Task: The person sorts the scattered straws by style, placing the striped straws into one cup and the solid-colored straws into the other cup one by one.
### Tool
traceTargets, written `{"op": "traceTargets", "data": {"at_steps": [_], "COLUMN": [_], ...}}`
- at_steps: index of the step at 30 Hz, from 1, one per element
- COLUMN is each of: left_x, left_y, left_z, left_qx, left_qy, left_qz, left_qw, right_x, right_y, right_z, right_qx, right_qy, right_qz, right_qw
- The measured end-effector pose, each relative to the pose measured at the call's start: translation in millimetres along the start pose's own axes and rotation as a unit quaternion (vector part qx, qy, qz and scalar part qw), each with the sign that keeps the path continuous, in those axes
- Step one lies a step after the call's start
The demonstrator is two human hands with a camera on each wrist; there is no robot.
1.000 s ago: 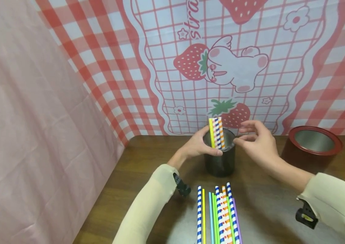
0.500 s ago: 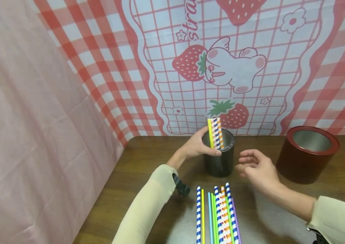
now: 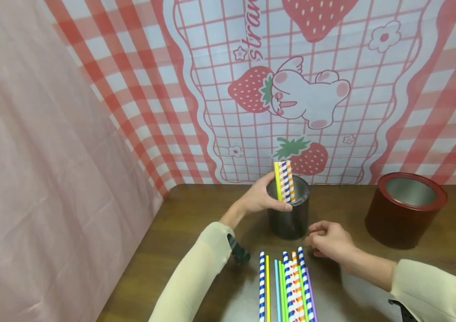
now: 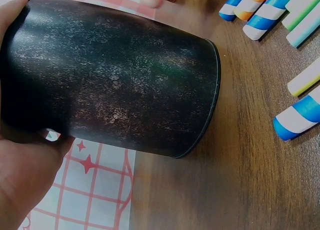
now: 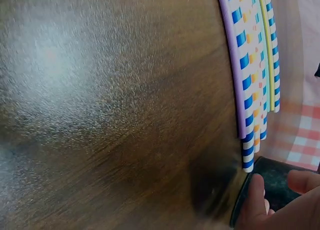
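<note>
My left hand [image 3: 262, 197] grips the rim of a black can [image 3: 290, 226], fingers behind it and thumb across its front. Inside the can stand several paper straws [image 3: 285, 181], yellow and striped, their tops above the rim. In the left wrist view the can [image 4: 110, 75] fills much of the picture. To the right of the can's base, my right hand [image 3: 330, 241] hovers with loosely bent fingers and holds nothing. Just below it lie several loose drinking straws [image 3: 291, 286], striped, green, blue, yellow and orange. A purple straw [image 5: 234, 65] marks the row's right edge.
A dark red can [image 3: 398, 219] with an open top stands at the right back of the wooden table [image 3: 195, 214]. A red-and-white checked cloth [image 3: 163, 89] hangs behind the table, and a pale pink curtain [image 3: 42, 179] hangs at the left.
My right hand has come down from beside the black can's rim to near the tops of the loose straws. The left hand keeps its grip on the can.
</note>
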State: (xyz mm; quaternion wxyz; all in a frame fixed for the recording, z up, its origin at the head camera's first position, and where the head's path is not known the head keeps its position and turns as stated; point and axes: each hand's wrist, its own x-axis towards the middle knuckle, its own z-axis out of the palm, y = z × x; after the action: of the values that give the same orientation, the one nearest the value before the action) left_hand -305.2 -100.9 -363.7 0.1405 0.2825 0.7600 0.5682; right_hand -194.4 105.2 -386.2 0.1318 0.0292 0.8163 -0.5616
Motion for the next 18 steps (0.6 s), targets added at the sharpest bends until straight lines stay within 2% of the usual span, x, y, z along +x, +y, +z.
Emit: {"op": "traceTargets", "data": {"at_steps": [12,18], "left_x": [-0.2,0.0], "left_y": [-2.8,-0.4], "left_z": [-0.8,-1.5], "left_qx": [0.001,-0.001], "left_qy": [0.000,-0.003], "left_qz": [-0.002,-0.004], "left_qw": [1.0000,1.0000], "right_x": [11.0,16.0], "right_y": [10.0,9.0], "right_z": [13.8,16.6], "right_qx": [-0.038,-0.110], "right_qy": [-0.016,-0.005], "right_qz": [0.005,-0.003], "right_qw": [0.999,0.994]}}
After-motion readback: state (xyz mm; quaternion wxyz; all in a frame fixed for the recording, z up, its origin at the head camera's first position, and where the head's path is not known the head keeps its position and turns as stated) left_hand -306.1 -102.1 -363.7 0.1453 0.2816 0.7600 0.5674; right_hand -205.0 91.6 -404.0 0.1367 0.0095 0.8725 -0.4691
